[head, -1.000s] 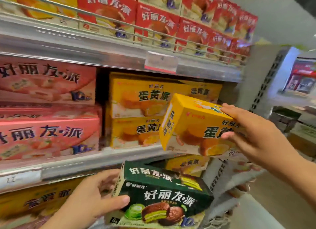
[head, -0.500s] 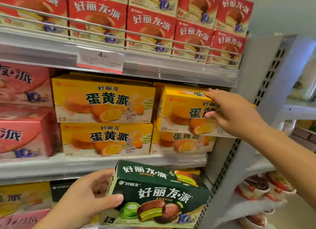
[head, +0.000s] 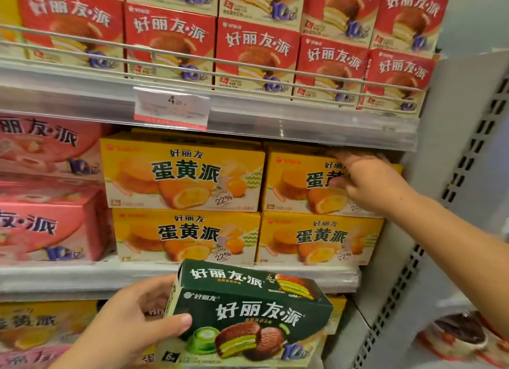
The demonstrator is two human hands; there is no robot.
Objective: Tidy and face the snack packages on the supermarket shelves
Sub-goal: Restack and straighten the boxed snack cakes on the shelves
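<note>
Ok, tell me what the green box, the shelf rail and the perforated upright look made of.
Green box: printed cardboard with a slight sheen, judging by its creased edges and folded end flap.
Shelf rail: clear glossy plastic strip, probably; a price tag sits in it.
Perforated upright: painted metal, likely; matte pale grey with punched slots.

A supermarket aisle: metal shelves (head: pixel 248 129) stacked with rows of boxed snack cakes (head: pixel 181 173) and a price tag (head: pixel 171 109) left of the fingers (head: pixel 341 159).
</note>
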